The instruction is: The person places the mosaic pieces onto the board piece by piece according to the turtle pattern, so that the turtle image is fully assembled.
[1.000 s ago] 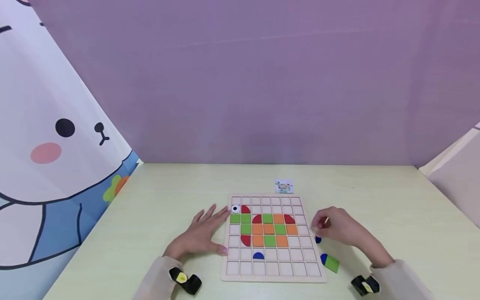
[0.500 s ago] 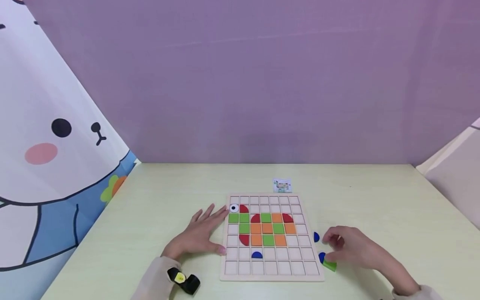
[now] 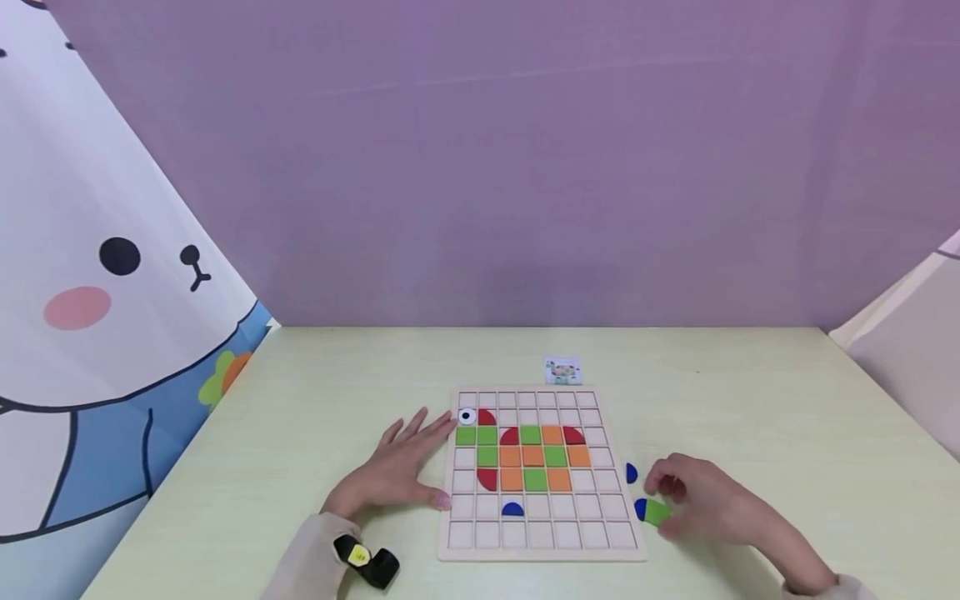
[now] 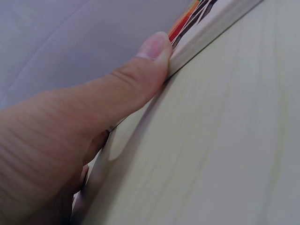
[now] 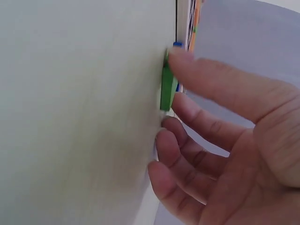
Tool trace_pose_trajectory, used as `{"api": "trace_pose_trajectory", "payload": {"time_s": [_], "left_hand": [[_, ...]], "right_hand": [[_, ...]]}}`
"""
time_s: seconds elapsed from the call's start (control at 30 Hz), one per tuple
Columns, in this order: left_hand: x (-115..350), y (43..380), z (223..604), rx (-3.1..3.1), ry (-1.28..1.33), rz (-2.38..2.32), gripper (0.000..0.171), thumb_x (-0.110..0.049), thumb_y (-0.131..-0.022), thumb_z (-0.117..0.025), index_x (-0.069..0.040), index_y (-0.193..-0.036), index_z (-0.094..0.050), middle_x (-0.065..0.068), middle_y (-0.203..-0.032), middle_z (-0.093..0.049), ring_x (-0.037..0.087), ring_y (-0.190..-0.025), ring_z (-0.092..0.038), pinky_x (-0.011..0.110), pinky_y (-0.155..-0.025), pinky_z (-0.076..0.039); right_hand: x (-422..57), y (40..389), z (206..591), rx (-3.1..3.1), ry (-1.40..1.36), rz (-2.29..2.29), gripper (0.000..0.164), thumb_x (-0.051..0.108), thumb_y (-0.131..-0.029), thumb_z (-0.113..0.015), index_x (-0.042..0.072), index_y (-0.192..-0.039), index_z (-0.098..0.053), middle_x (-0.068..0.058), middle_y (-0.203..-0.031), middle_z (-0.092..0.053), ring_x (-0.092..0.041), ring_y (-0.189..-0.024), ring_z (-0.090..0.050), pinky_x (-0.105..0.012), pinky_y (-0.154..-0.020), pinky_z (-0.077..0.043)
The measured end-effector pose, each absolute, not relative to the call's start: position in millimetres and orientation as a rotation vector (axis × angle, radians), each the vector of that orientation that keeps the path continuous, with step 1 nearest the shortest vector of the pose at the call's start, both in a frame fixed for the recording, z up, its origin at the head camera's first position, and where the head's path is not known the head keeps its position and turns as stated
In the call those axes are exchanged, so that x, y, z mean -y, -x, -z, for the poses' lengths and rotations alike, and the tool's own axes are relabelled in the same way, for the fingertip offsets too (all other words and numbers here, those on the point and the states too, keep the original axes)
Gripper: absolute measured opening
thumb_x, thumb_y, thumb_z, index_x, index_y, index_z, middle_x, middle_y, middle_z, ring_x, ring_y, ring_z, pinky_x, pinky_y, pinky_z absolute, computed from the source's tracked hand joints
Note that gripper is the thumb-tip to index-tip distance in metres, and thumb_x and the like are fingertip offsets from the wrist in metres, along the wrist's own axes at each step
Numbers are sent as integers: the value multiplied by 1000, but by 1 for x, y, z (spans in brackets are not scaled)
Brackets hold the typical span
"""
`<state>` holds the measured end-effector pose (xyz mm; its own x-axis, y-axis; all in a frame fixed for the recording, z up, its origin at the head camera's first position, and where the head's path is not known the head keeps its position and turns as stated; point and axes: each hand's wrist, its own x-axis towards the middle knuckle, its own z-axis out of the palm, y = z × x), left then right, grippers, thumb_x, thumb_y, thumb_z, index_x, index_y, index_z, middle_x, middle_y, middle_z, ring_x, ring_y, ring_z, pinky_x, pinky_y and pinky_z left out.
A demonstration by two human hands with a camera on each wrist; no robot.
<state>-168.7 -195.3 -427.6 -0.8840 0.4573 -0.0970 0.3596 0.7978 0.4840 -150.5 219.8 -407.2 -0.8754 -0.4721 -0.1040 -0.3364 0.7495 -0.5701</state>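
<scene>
My left hand lies spread at the left edge of the wooden grid board, fingertips by its upper side and thumb on its lower edge. In the left wrist view the thumb presses that edge. My right hand is right of the board, thumb at the green square tile; the index fingertip is near the tile's other side. In the right wrist view the green tile shows between thumb and index finger, the others loosely bent. A blue half-round piece adjoins it; another blue piece lies above.
On the board sit orange and green squares, several red rounded pieces, an eye piece and a blue half-round piece. Behind the board lies a small printed card. A purple backdrop stands at the table's far edge.
My right hand has moved down and right from beside the board to the green tile. That tile has turned to lie straighter beside the blue piece. My left hand stays in place.
</scene>
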Motion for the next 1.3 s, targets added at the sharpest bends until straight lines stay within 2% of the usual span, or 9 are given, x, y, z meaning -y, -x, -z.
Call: {"api": "trace_pose_trajectory", "payload": {"time_s": [0.2, 0.53, 0.97, 1.3], "left_hand": [[196, 170, 429, -2779, -637, -674, 104, -63, -70, -71, -18, -152, -25, 1, -160, -20, 35, -148, 0, 60, -116, 0], [196, 169, 428, -2776, -642, -686, 105, -63, -71, -71, -16, -152, -25, 4, -160, -20, 37, -148, -1, 61, -116, -1], [197, 170, 430, -2774, -642, -693, 105, -63, -70, -71, -17, -152, -24, 3, -160, -20, 36, -148, -1, 61, -116, -1], [196, 170, 430, -2775, -638, -685, 105, -63, -70, -72, -18, -152, -24, 1, -160, -19, 35, -148, 0, 60, -116, 0]], "right_hand": [[-225, 158, 409, -2741, 703, 852, 27, 1, -65, -77, 14, -84, -61, 5, -78, -54, -3, -72, -46, -19, -61, -43], [-220, 169, 403, -2705, 614, 967, 25, -7, -67, -69, 13, -79, -59, 3, -76, -58, -5, -64, -49, -19, -57, -42], [-200, 180, 388, -2649, 661, 1053, 18, -4, -75, -71, 9, -82, -62, 1, -79, -61, -8, -66, -53, -20, -57, -46], [-170, 184, 386, -2586, 648, 1092, 14, -4, -77, -70, 8, -82, -64, -2, -81, -61, -15, -68, -56, -21, -57, -47]]}}
